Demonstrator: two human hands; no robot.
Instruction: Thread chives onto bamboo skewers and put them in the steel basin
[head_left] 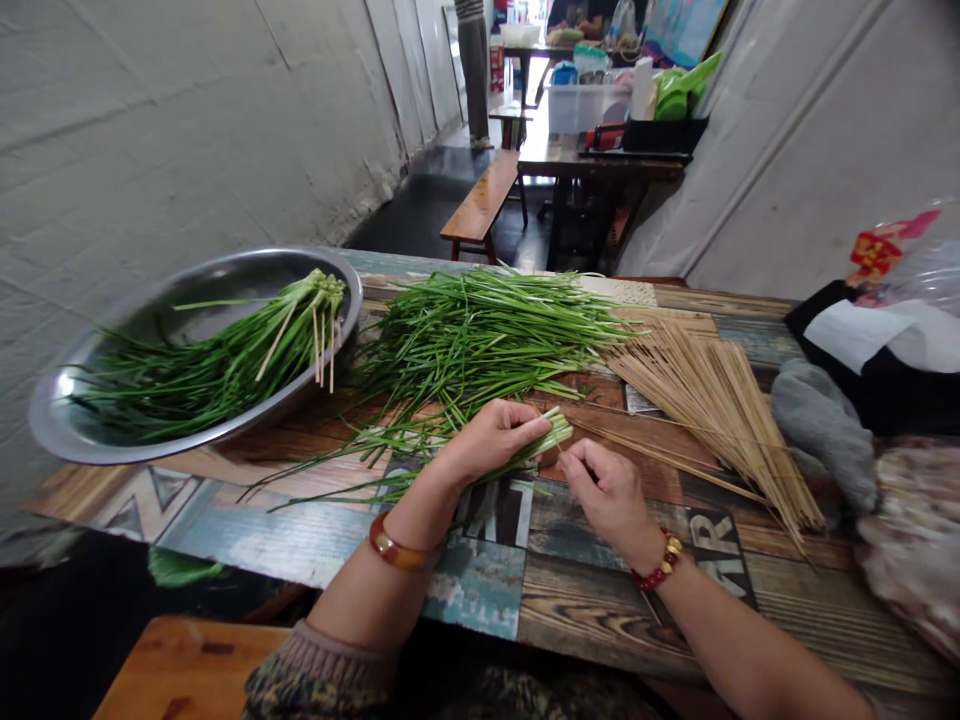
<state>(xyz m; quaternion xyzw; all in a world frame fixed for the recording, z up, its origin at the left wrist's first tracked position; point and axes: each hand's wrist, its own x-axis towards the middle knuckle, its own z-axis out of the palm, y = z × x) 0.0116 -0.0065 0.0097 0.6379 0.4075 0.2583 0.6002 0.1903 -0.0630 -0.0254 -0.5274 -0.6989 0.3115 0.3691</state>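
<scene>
From the head camera: holds a small bundle (pixel 556 430) of green stalks in the left hand (pixel 491 440), with fingers curled round and thumb pressed on top, close behind the pale cut ends, leaving no visible gap. Lays the bundle's long axis crosswise over the table (pixel 592 605), slightly aslant, aiming the cut ends right and a little away from the body, trailing thin leaf tips off to the left. Has the right hand (pixel 607 490) just off those cut ends, to the right of the bundle and slightly on its near side, with thumb and forefinger pinched together, apparently on a thin stick mostly hidden by the hand; cannot tell whether touching the stalks or already in among them.

Shows, just beyond the bundle, a loose heap (pixel 495 330) of slender, glossy, grass-like stalks, lying mostly crosswise. Has, to the right of the bundle, a fan of sticks (pixel 712 410), straight, dry and tan, with a few strays reaching back toward the bundle. Includes, left of the bundle and farther off, a basin (pixel 202 275) of smooth, shiny metal, wide and shallow, holding a gathered bunch (pixel 225 360) with pale stick ends poking out. Shows, far to the right of the bundle, a crumpled, greyish plastic bag (pixel 821 425). Presents, beneath the bundle, a patchwork of wood grain, worn-looking blue and printed letters.
</scene>
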